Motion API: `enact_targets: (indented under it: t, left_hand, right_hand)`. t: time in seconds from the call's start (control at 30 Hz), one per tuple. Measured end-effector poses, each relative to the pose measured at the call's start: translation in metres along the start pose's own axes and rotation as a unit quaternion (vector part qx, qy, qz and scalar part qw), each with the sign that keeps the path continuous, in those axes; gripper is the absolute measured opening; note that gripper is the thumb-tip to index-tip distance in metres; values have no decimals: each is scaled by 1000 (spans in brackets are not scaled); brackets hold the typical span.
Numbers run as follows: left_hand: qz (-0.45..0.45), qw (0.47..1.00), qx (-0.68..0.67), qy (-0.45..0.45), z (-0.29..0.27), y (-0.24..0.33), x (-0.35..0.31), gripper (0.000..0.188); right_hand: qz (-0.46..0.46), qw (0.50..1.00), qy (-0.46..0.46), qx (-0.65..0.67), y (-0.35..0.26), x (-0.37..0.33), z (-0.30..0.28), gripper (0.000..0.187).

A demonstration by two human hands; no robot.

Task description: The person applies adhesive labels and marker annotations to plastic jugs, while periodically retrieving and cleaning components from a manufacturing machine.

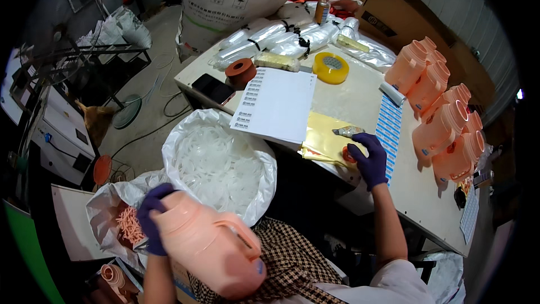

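Observation:
My left hand (pixel 151 217), in a purple glove, grips a pink plastic jug (pixel 208 242) by its neck end. The jug lies tilted over my lap, its handle facing up and right. My right hand (pixel 371 160), also gloved in purple, hovers at the table's near edge with thumb and fingers apart. Close to the thumb, a small round red thing (pixel 348 155) lies on yellow sheets (pixel 324 135). A small silvery, tube-like item (pixel 349 130) rests just beyond those fingers. Right of this hand runs a strip sheet of blue labels (pixel 388 126).
Several pink jugs (pixel 444 129) stand along the table's right side. White label sheets (pixel 279 101), yellow tape (pixel 331 68), a red-brown roll (pixel 241 71) and a phone (pixel 213 89) lie farther back. Left of the table, a white sack (pixel 264 152) holds clear plastic rings; another holds pink pieces (pixel 130 225).

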State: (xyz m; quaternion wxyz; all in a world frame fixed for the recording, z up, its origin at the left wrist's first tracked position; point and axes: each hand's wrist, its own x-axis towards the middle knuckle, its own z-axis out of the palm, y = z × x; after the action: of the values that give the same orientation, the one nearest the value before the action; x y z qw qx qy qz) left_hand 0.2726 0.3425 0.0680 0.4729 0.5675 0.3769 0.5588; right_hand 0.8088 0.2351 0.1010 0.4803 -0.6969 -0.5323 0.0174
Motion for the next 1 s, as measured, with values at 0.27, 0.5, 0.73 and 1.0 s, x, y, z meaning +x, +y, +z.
enact_targets:
  t: [0.27,0.5,0.73,1.0]
  left_hand:
    - [-55,993,-75,-68,53,-31,33,14]
    - [-210,960,-115,-148,80,-51,9,36]
    - [-76,990,9,-116,89,-50,-8,39]
    - [-125,974,57,-180,82,-45,14,32]
  right_hand:
    - [17,993,-45,-107,62,10,4,29]
    - [58,994,-32,-82,59,12,1,20]
    - [59,986,-128,85,76,8,-2,17]
    - [61,915,-251,311,112,31,-67,58]
